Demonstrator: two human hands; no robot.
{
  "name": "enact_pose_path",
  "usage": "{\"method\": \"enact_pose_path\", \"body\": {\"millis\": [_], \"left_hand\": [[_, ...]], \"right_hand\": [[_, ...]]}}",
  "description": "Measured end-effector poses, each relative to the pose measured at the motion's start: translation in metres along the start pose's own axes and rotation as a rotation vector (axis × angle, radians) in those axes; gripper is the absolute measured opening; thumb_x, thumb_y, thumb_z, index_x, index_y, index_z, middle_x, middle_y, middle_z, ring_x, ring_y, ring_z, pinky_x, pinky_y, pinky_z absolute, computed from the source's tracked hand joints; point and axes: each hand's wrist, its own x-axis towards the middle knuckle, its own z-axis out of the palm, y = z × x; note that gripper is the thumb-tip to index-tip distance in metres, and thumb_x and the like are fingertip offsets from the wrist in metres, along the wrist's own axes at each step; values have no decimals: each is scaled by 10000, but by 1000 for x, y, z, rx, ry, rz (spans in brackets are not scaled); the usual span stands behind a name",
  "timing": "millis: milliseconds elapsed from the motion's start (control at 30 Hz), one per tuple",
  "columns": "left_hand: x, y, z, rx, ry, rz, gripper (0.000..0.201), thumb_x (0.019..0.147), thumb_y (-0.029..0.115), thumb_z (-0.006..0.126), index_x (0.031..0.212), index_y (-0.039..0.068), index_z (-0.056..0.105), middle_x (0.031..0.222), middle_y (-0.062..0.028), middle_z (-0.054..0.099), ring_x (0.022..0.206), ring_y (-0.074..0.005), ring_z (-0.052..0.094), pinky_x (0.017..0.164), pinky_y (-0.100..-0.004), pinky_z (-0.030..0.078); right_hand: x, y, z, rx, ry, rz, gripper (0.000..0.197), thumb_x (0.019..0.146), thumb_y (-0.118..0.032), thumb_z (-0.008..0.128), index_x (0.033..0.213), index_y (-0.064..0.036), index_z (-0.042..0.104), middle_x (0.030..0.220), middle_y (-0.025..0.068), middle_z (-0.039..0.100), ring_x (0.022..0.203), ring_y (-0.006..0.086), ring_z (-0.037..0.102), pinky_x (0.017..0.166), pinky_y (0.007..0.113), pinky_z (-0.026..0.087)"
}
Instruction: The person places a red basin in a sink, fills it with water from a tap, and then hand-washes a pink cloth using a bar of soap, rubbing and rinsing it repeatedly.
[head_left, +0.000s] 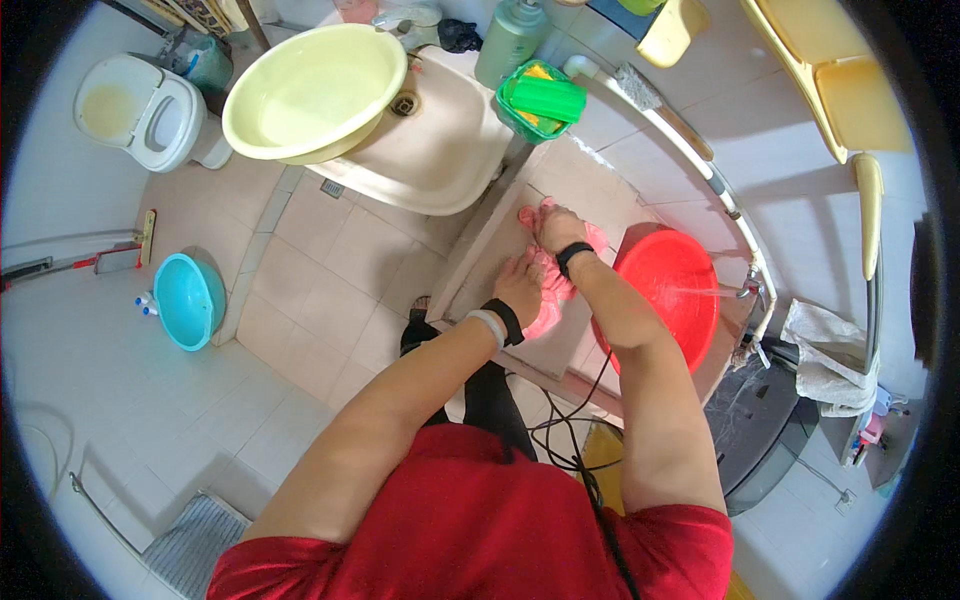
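Note:
A wet-looking pink cloth [547, 314] lies bunched on a low tiled ledge [572, 178]. My left hand [519, 289] presses on the nearer part of it, fingers curled into the fabric. Farther along, my right hand [560, 230] is closed on the upper part, with some pink showing past the knuckles. Both wrists wear dark bands, and the left has a pale one as well. Just right of the cloth stands a red basin [655, 248], with water running into it from a wall tap [748, 290].
A cream sink [455, 165] holds a tilted pale yellow basin [240, 125]. Beside it are a green bottle [512, 45] and a green basket [508, 108]. A white pipe [668, 122] runs along the wall. Black cables [568, 425] hang near my legs. A turquoise basin [190, 300] sits left.

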Motion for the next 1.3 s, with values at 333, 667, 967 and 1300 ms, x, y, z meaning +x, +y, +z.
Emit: {"method": "enact_pose_path", "body": {"millis": [333, 667, 967, 1300], "left_hand": [[-8, -1, 12, 48, -136, -133, 499, 830, 170, 406, 1287, -29, 428, 1344, -182, 421, 1287, -262, 329, 1036, -437, 239], [-4, 2, 16, -37, 57, -36, 473, 846, 162, 363, 1270, -38, 425, 1418, -190, 302, 1331, -283, 255, 1069, -440, 199], [-7, -9, 8, -90, -88, -66, 491, 839, 170, 371, 1279, -43, 421, 1399, -187, 334, 1331, -298, 250, 1064, -460, 204], [7, -6, 15, 4, -146, -55, 509, 869, 192, 346, 1326, -30, 371, 1440, -168, 267, 1337, -308, 222, 1073, -450, 159]], "right_hand": [[-87, -8, -5, 70, 151, -415, 269, 796, -164, 547, 1060, -116, 556, 1180, 170, 480, 1048, 365, 476, 854, 454, 422], [-9, 36, 14, 369, 179, -160, 267, 842, -279, 520, 866, -18, 575, 973, 176, 574, 972, 322, 521, 818, 470, 417], [-107, 11, 19, 347, 278, -256, 239, 800, -221, 584, 987, -89, 518, 1091, 173, 527, 1053, 363, 475, 860, 450, 433], [-53, 12, 8, 249, 299, -54, 359, 842, -231, 490, 1175, -97, 469, 1061, 187, 558, 952, 370, 541, 792, 493, 454]]}}
